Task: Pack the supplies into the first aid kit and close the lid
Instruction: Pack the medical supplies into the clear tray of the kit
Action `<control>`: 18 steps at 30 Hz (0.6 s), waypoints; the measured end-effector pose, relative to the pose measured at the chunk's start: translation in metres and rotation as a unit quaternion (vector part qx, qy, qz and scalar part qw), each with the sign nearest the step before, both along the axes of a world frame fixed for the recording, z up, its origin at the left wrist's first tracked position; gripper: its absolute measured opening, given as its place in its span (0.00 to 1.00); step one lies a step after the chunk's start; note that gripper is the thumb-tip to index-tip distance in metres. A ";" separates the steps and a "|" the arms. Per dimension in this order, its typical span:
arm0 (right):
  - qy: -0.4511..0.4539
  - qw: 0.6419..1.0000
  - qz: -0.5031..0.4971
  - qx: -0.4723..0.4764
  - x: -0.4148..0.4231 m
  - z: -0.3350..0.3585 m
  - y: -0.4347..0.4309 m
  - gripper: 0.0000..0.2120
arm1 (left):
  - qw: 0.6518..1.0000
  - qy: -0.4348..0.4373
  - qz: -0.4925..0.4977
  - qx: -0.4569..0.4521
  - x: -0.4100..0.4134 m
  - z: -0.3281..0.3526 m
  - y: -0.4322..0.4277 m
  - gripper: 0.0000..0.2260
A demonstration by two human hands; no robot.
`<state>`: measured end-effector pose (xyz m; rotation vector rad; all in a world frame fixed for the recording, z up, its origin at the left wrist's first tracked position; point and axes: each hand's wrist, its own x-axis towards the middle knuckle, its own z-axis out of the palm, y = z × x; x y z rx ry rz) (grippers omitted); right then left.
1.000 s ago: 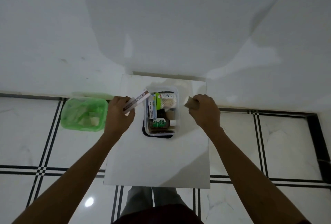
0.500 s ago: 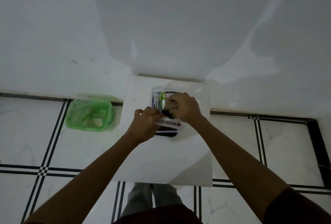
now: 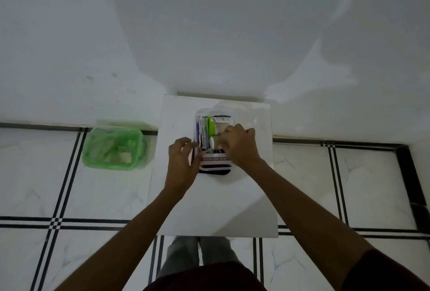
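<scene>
The first aid kit point(image 3: 199, 113), a clear plastic box, stands on the white table point(image 3: 209, 209) with several supplies inside. A white ointment box point(image 3: 215, 158) lies across its near end. Behind it are a green pack point(image 3: 211, 125) and a white bottle cap point(image 3: 211, 141). My left hand point(image 3: 182, 162) is at the kit's left wall, fingers spread, thumb by the ointment box's end. My right hand point(image 3: 237, 144) reaches into the kit's right side, fingers curled down on a beige bandage roll point(image 3: 216, 138), mostly hidden. A dark piece point(image 3: 215, 172) shows under the kit's near edge.
A green plastic basket point(image 3: 114, 148) with a few small items sits on the tiled floor left of the table. A white wall rises just behind the table. My legs show below the table's near edge.
My left hand carried the ointment box from left of the kit into its near end and let go. My right hand brought the bandage roll from the right side into the kit.
</scene>
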<state>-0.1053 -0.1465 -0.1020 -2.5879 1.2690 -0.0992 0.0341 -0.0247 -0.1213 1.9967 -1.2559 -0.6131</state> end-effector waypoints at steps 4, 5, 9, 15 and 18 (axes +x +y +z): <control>-0.009 1.000 -0.020 -0.004 0.004 -0.007 0.005 0.08 | 0.982 0.158 0.041 0.099 0.002 0.009 -0.015 0.14; -0.015 1.000 -0.024 -0.004 0.005 -0.008 0.005 0.08 | 0.980 0.155 0.015 0.125 0.002 0.010 -0.018 0.12; -0.113 0.989 -0.086 0.038 0.002 -0.001 0.004 0.05 | 0.979 0.127 -0.007 0.159 0.007 0.002 -0.023 0.10; -0.215 0.899 -0.352 0.144 -0.031 -0.012 0.006 0.06 | 0.977 0.167 0.060 0.122 0.015 0.016 -0.004 0.11; -0.153 0.868 -0.390 0.265 -0.033 -0.033 0.012 0.14 | 0.980 0.145 0.086 0.107 0.030 0.017 0.006 0.11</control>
